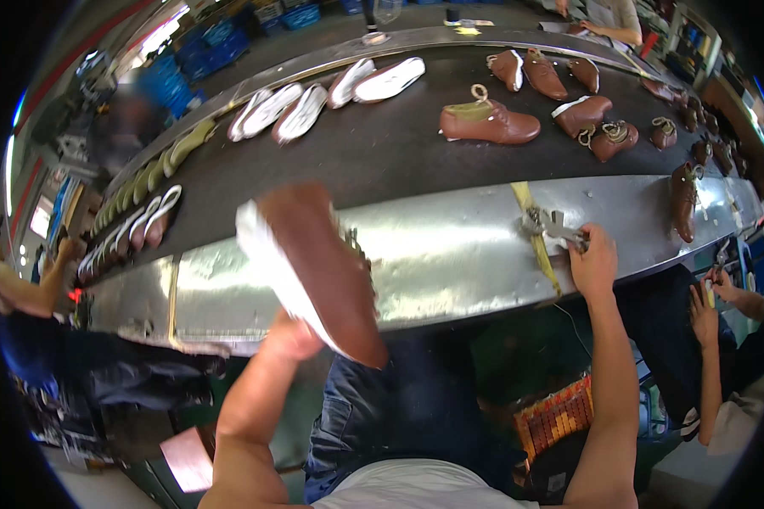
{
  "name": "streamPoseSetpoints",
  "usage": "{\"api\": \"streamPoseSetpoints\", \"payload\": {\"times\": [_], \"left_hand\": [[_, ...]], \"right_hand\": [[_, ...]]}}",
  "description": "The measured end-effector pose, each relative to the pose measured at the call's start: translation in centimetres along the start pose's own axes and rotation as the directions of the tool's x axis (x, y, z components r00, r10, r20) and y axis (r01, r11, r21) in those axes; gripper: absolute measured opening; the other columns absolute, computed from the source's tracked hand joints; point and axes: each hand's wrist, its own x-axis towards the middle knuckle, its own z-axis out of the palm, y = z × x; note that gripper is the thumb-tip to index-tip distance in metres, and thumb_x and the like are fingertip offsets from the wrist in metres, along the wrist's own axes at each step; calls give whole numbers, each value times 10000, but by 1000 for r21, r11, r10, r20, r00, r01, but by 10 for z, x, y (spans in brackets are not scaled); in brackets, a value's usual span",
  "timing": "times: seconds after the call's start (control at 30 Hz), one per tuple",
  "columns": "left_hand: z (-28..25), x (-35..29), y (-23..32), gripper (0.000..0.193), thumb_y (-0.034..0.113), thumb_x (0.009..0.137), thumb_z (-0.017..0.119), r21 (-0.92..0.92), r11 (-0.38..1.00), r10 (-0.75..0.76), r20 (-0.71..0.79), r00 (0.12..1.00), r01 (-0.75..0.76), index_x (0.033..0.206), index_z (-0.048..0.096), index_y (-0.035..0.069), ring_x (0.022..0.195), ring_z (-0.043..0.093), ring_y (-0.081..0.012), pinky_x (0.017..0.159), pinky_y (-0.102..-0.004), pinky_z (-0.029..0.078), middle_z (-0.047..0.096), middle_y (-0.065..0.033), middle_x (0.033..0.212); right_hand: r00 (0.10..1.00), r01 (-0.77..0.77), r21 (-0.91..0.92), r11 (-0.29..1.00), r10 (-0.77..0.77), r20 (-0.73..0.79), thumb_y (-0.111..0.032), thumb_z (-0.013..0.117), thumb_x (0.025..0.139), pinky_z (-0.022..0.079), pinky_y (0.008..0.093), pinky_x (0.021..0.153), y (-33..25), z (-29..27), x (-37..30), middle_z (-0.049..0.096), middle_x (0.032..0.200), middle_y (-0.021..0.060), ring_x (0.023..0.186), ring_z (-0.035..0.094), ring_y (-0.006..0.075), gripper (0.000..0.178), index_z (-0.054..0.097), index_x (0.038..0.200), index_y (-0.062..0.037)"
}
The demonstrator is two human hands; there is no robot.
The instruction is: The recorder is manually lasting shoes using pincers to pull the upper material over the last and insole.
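A brown shoe (pixel 318 254) with a white underside is raised in front of me, blurred at its upper end. My left hand (pixel 294 337) grips it from beneath, with the fingers partly hidden behind the shoe. To the right, my right hand (pixel 597 259) is closed around the handles of metal pliers (pixel 553 227). The jaws of the pliers lie over a yellow strap (pixel 535 233) that crosses the metal bench edge (pixel 450 242). Bits of lace or hardware show along the shoe's right side.
Beyond the metal edge, a dark belt (pixel 382 157) carries brown shoes (pixel 488 123) on the right and upturned white-soled shoes (pixel 301 110) farther back. Olive shoe parts (pixel 148 178) line the left. Co-workers' arms (pixel 711 373) show at both sides. A beaded seat cover (pixel 556 416) lies below right.
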Motion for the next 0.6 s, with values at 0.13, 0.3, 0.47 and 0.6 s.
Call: {"api": "streamPoseSetpoints", "payload": {"times": [0.13, 0.3, 0.47, 0.6], "left_hand": [[26, -141, -85, 910, 214, 695, 907, 268, 939, -147, -253, 956, 215, 1429, 411, 7, 1180, 592, -236, 1006, -411, 474, 607, -121, 1280], [59, -167, -166, 842, 480, 849, 701, 802, 327, -307, -410, 859, 500, 1485, 362, 45, 1166, 613, -357, 998, -384, 470, 633, -250, 1216], [63, -82, -164, 848, 614, 804, 667, 888, -92, -386, -448, 806, 450, 1341, 518, -26, 1087, 630, -421, 944, -423, 500, 644, -289, 1157], [22, -49, -215, 731, 332, 840, 764, 783, 493, -315, -246, 917, 380, 1400, 467, -33, 1156, 604, -247, 999, -335, 459, 616, -197, 1265]], "right_hand": [[989, 130, -23, 991, -132, -69, -117, 794, 714, 444, 458, 805, -4, -6, -25, 621, 973, 150, 937, 578, 376, 408, 553, 1041, -68], [893, -305, 274, 912, 174, 415, -296, 793, 803, 506, 401, 721, -93, -61, -130, 666, 863, 189, 808, 646, 383, 381, 605, 972, -12], [456, -824, 425, 374, -5, 890, -229, 697, 887, 499, 288, 726, -117, -88, -194, 651, 957, 42, 808, 613, 146, 342, 582, 1105, 7], [348, -924, 342, 170, 3, 938, -139, 581, 951, 512, 279, 708, -134, -104, -242, 666, 957, 67, 784, 622, 134, 246, 561, 1147, 9]]}}
